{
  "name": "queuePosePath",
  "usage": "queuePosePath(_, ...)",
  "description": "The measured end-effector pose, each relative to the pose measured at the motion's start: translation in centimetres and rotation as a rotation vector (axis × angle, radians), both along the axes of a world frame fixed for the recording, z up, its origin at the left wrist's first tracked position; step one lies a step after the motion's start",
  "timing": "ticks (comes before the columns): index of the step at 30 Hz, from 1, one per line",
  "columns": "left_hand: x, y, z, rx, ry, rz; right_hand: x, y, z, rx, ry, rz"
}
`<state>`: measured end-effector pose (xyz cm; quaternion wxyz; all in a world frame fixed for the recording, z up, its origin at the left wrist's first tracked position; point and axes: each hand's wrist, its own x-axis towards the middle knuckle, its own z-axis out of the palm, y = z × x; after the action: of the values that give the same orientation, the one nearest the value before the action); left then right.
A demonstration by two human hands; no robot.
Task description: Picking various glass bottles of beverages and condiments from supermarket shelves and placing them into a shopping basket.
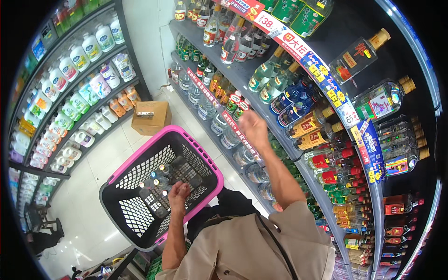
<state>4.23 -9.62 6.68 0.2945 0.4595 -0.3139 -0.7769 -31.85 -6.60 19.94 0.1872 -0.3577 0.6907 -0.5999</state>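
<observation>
While the left hand reaches down into the shopping basket, its fingers curl among the small clear bottles lying on the basket floor; whether that grip has closed on one I cannot tell. The basket is black plastic lattice with a smooth pink rim, roughly rectangular with rounded corners, and most of its floor beside the bottles is bare mesh. To the basket's right, the right hand is raised against the edge of the grey shelving, its grip curled loosely, and nothing clearly shows in it. That shelving runs along the basket's right side, its lips carrying red and blue price strips, its tiers crowded with glass bottles: clear ones, green ones, blue ones and amber ones with red caps. Beyond the basket's far rim, a closed brown cardboard box sits on the pale glossy floor tiles, which leave an open aisle on the basket's left. Farther left of it stands a second rack of white and pastel plastic jugs.
</observation>
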Motion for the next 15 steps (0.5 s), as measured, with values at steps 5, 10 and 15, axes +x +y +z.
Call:
queuePosePath(5,-2.8,-0.4,2.5,-0.087,0.002,-0.016,-5.8,-3.5,6.2,0.066,0.423,-0.403)
queuePosePath(10,-6.4,-0.8,5.7,-0.161,0.034,-0.081,-9.3,-6.2,9.7,0.071,0.606,-0.519)
queuePosePath(15,-10.1,-2.0,7.8,-0.199,0.053,-0.111,-12.3,-9.4,9.3,0.111,0.668,-0.590)
